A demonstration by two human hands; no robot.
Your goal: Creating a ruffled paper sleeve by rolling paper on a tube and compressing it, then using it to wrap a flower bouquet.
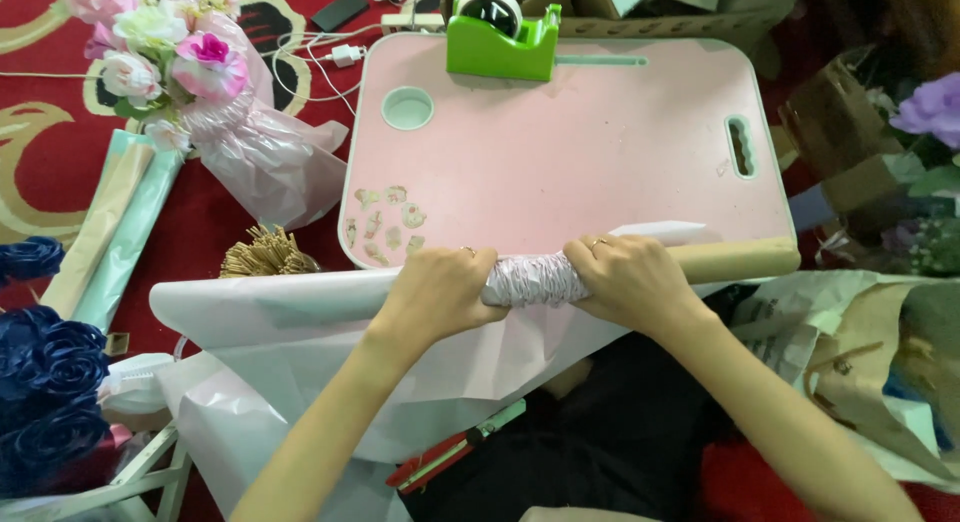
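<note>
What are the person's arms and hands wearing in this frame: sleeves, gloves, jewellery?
Both forearms are bare, with no sleeves, gloves or watch in view. The left hand has a thin ring on one finger, and the right hand has a thin ring too. Nothing else is worn on either wrist.

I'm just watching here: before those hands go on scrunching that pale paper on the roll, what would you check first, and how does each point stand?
1. Left hand grips the crinkled pink paper: ok.
2. Right hand grips its other end: ok.
3. Brown paper roll rests on the near edge of the pink table: ok.
4. Loose sheet hangs free over the lap, not caught: cannot tell.
5. Green tape dispenser stands at the far edge, away from the hands: ok.
6. Red cutter lies low beside the lap; blade covered: cannot tell.
</note>
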